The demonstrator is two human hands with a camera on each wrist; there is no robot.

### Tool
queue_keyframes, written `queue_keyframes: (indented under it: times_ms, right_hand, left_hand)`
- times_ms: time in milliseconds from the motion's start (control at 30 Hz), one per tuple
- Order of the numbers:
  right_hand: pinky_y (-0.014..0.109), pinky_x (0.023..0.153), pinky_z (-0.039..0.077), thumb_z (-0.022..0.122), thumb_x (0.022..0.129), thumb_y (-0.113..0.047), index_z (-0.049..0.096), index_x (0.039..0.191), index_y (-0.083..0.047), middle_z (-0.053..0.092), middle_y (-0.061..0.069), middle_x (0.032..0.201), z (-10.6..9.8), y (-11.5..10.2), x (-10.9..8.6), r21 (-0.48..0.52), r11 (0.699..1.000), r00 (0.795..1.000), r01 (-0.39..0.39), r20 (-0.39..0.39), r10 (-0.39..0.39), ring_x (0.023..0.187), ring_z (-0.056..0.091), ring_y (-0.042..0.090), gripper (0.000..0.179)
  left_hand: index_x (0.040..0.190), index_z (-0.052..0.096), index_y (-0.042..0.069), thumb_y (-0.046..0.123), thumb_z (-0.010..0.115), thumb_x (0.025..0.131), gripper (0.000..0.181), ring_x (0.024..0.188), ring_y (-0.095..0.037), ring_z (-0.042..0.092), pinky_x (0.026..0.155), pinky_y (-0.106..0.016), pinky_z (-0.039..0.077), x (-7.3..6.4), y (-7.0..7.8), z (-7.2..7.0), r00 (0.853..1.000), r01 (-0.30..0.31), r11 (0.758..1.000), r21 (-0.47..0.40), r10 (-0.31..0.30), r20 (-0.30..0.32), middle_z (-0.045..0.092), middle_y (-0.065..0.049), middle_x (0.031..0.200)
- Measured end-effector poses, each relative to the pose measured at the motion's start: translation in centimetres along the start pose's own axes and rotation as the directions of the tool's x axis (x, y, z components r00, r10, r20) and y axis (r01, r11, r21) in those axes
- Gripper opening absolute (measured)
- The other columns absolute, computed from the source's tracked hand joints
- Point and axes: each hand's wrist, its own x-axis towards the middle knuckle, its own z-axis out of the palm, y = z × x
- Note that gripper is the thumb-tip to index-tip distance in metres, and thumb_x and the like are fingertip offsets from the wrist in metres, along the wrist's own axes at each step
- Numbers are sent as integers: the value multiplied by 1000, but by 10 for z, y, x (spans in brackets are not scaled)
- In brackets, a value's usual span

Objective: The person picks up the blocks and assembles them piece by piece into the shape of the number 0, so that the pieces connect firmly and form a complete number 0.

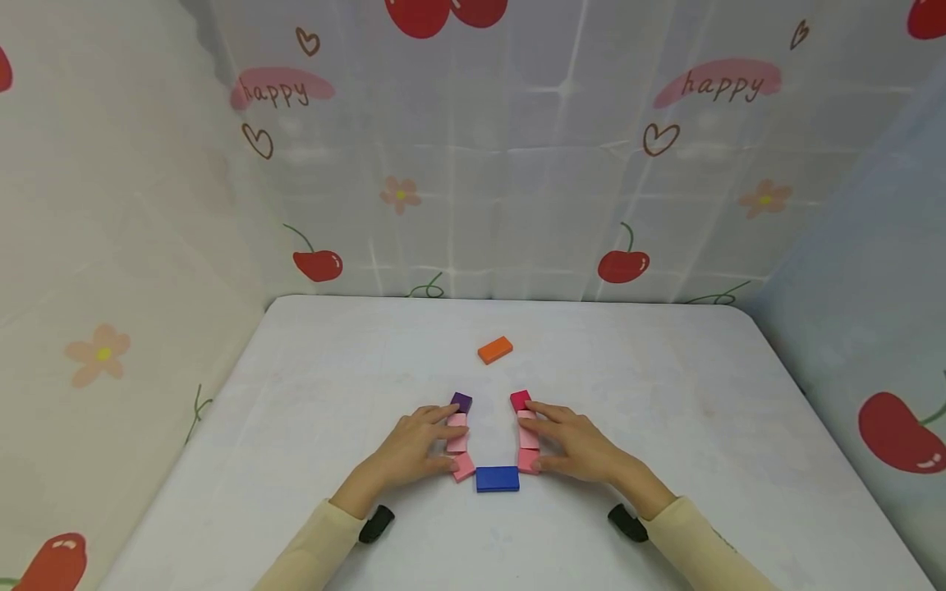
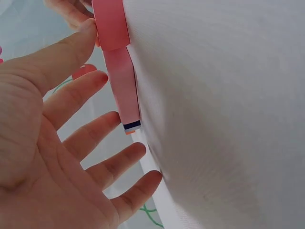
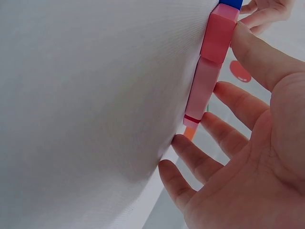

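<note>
My left hand [image 1: 410, 447] lies along a column of blocks, fingers spread and fairly straight, with thumb and fingertips on their outer side. That column holds a purple block [image 1: 463, 400], a light pink block [image 1: 456, 444] and a pink block [image 1: 465, 469] turned askew. Mirroring it, my right hand [image 1: 584, 447] touches the other column: a crimson block [image 1: 519, 399], a light pink block [image 1: 528, 437] and a pink block [image 1: 527, 461]. Between the near ends sits a blue block [image 1: 498, 479]. In the right wrist view, the thumb meets the pink block [image 3: 220, 36].
Farther back on the white table [image 1: 628, 353] lies an orange block [image 1: 495, 350], set at an angle. A printed curtain [image 1: 517, 164] hangs behind the table and at both sides. Dark wrist-worn pieces [image 1: 377, 524] show at both cuffs.
</note>
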Motion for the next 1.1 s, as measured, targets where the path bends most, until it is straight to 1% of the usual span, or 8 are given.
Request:
queue_keyframes:
  times_ms: [200,467,767,1000,1100]
  right_hand:
    - [63,105,35,75,85,-31,52,142,-16,40,12,153,0,0,0,-6,1000,1000,1,1,-1,139,38,37,64]
    - [61,105,36,76,84,-32,53,142,-16,40,12,153,-1,-1,0,-20,1000,1000,-9,3,9,138,39,37,64]
    - [63,105,35,76,84,-31,53,142,-16,41,12,153,-2,-3,1,-3,1000,1000,-13,6,13,139,39,37,64]
    - [63,104,37,76,84,-30,52,142,-15,42,12,152,-1,-2,1,1,1000,1000,-3,-11,3,138,40,37,65]
    - [64,103,37,76,85,-29,52,142,-16,41,13,152,-1,-1,1,20,1000,1000,-6,-21,7,138,40,38,63]
  left_hand:
    - [131,64,17,32,75,85,49,138,-35,39,103,-55,36,0,0,0,1000,-3,1000,2,3,2,44,-10,151]
    - [131,64,17,32,74,86,49,138,-35,39,103,-55,35,0,-1,0,1000,1,1000,0,-1,7,44,-10,152]
    - [131,64,16,31,75,85,50,137,-36,39,103,-55,35,0,-1,0,1000,-1,1000,-20,1,6,44,-10,152]
    - [131,64,16,31,75,85,50,137,-36,40,101,-54,36,0,-1,-1,1000,2,1000,-13,-2,6,44,-10,151]
    - [131,64,16,31,75,85,50,137,-36,39,101,-54,35,0,0,-1,1000,4,1000,-17,-3,8,43,-11,152]
